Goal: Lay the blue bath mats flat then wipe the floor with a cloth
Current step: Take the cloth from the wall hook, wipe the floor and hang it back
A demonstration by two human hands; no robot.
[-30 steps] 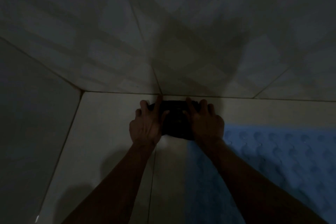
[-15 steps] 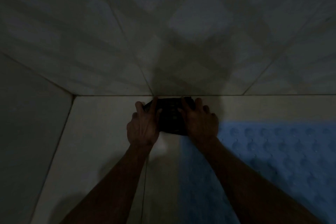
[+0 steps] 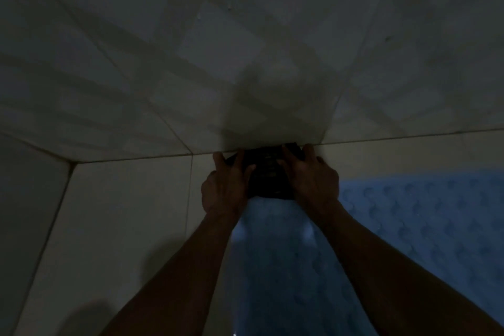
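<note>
Both hands, left hand (image 3: 225, 188) and right hand (image 3: 313, 181), press a dark cloth (image 3: 268, 174) against the wall's (image 3: 245, 35) base. Fingers lie spread and mostly straight over the cloth. Blue bath mat (image 3: 422, 221) lies just right of the cloth.

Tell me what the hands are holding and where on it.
Both hands press a dark cloth against the floor at the wall's base: the left hand on its left side, the right hand on its right side, fingers spread over the edges.

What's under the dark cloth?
Both hands, left hand and right hand, press the cloth down where the floor meets the wall. The blue mat shows just below it. What lies directly under it is covered.
</note>
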